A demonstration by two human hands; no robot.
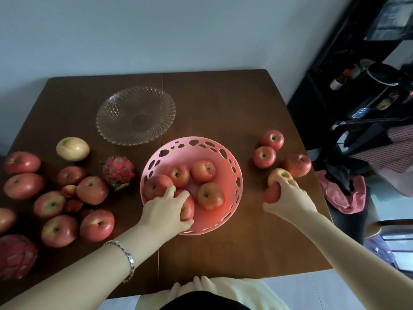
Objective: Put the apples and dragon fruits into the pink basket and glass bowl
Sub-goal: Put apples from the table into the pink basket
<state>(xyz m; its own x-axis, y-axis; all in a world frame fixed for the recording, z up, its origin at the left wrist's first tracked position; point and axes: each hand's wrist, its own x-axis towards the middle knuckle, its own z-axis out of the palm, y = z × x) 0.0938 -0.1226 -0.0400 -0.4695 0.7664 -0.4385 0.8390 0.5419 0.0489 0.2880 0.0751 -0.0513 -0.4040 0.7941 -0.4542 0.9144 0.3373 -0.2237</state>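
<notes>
The pink basket (232, 157) stands mid-table with several red apples inside. My left hand (166, 209) reaches over its near rim and grips one apple (187, 209) in the basket. My right hand (290, 198) is to the basket's right, closed on a red-yellow apple (278, 176) resting on the table. Three more apples (272, 139) lie beyond it. The glass bowl (111, 121) is empty at the back left. One dragon fruit (118, 171) lies left of the basket, another (15, 256) at the near left edge. Several apples (91, 190) crowd the left side.
The brown table (223, 99) stands against a pale wall. A black shelf with bottles and clutter (368, 90) stands to the right, with pink cloth (344, 195) on a chair below it. A bracelet (129, 258) circles my left wrist.
</notes>
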